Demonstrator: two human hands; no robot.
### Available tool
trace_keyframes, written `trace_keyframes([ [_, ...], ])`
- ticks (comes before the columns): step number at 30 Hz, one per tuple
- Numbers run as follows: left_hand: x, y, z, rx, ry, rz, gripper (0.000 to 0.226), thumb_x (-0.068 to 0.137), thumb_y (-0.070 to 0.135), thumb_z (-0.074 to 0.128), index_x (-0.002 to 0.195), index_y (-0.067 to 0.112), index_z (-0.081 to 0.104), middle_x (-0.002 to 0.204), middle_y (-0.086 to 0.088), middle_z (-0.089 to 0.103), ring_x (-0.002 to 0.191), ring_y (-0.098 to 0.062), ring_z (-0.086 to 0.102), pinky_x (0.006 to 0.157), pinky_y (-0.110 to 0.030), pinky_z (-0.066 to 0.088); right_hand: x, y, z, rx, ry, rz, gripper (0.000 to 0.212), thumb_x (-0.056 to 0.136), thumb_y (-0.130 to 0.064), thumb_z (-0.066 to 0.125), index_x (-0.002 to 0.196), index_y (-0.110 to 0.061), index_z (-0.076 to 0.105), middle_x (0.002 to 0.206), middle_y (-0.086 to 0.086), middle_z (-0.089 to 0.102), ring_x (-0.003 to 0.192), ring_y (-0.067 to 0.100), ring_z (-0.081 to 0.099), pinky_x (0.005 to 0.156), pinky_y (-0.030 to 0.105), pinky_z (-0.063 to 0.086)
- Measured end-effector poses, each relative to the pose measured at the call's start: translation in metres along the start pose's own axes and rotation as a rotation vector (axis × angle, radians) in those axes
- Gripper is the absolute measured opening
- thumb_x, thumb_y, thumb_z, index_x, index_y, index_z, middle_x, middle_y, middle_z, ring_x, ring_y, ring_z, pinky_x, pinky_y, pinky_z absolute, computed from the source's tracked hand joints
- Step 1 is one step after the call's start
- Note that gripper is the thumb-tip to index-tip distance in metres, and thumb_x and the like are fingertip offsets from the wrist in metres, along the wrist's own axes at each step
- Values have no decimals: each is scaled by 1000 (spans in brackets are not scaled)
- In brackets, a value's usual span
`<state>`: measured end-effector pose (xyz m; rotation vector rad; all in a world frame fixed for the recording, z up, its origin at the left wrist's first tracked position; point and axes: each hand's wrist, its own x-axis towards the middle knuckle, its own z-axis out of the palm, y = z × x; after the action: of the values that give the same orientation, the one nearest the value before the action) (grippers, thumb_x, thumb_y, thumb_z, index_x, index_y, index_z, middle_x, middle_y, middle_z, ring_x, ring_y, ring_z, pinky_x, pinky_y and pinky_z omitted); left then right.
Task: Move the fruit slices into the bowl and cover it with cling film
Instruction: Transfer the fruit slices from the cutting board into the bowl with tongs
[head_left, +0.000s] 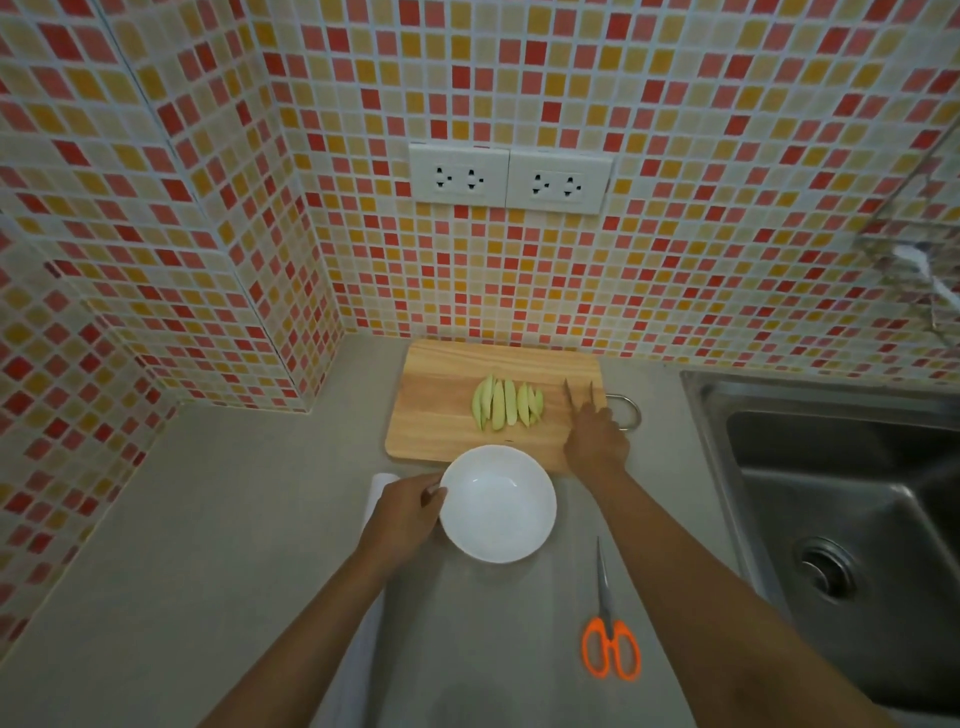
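Several pale green fruit slices (506, 409) lie in a row on a wooden cutting board (436, 410) near the back wall. In front of the board stands an empty white bowl (497, 503). My left hand (408, 506) grips the bowl's left rim. My right hand (595, 436) rests on the board's right end, fingers apart and stretched forward, just right of the slices and holding nothing. A long white cling film box (371, 571) lies along the counter, mostly hidden under my left forearm.
Orange-handled scissors (609, 634) lie on the grey counter right of the bowl. A steel sink (852, 519) fills the right side. Tiled walls with two sockets (509, 179) close the back and left. A metal ring (631, 410) sticks out from the board's right edge.
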<state>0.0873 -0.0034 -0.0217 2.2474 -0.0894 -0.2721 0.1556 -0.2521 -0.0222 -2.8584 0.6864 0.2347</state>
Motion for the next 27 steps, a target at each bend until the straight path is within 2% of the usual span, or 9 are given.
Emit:
trace_keyframes([
  [4,1,-3,3,-6,7,-4,29,96,19,51,120,17,67,84,2,68,70,-11,60,80,-31,54,0,0,4,127,-27,19,37,89,-4,50,127,-4,46,126,15,51,110,29,59,83,37,50],
  [9,2,-3,4,12,11,-20,27,96,21,51,116,17,69,79,4,66,69,-11,59,75,-28,52,-3,5,2,362,-79,53,28,84,-16,56,108,-1,63,110,18,63,95,33,63,70,33,47],
  [13,1,-5,7,1,19,-27,27,96,22,51,117,17,68,82,1,67,69,-8,56,71,-21,44,-8,3,-6,439,-57,-7,32,89,-19,52,116,-7,64,78,11,63,72,27,57,56,28,37],
  [15,1,-7,8,-1,16,-31,28,96,23,50,117,16,68,87,-4,70,71,-11,56,73,-23,45,-11,1,-10,435,-71,20,25,88,-20,52,100,-5,67,85,11,67,71,24,55,56,28,37],
  [16,1,-8,9,-2,14,-35,27,97,23,50,116,16,68,86,-4,69,73,-13,57,74,-25,47,-13,-1,-12,410,-95,17,27,88,-20,50,103,-4,66,97,13,68,77,26,58,59,28,39],
  [19,1,-9,10,2,12,-34,26,97,23,49,112,15,69,78,2,65,72,-14,58,74,-27,49,-17,-6,-16,350,-196,-22,46,90,-19,42,134,-11,51,127,12,60,98,30,61,69,30,42],
  [20,1,-9,10,2,12,-35,26,97,23,49,111,15,69,79,2,65,72,-12,58,72,-25,47,-18,-6,-17,368,-230,-10,48,91,-18,40,138,-12,47,126,11,60,95,30,60,69,30,42],
  [24,1,-10,11,4,-2,-37,26,96,24,50,114,17,68,83,4,66,73,-10,59,69,-21,44,-20,-9,-22,437,-275,53,39,92,-18,40,126,-3,52,88,8,58,75,26,55,59,29,37],
  [27,3,-10,10,14,-7,-41,27,96,25,50,116,18,67,84,5,65,72,-8,58,67,-19,43,-24,-16,-24,372,-202,21,32,95,-16,37,113,-2,59,108,14,65,94,31,60,66,28,37],
])
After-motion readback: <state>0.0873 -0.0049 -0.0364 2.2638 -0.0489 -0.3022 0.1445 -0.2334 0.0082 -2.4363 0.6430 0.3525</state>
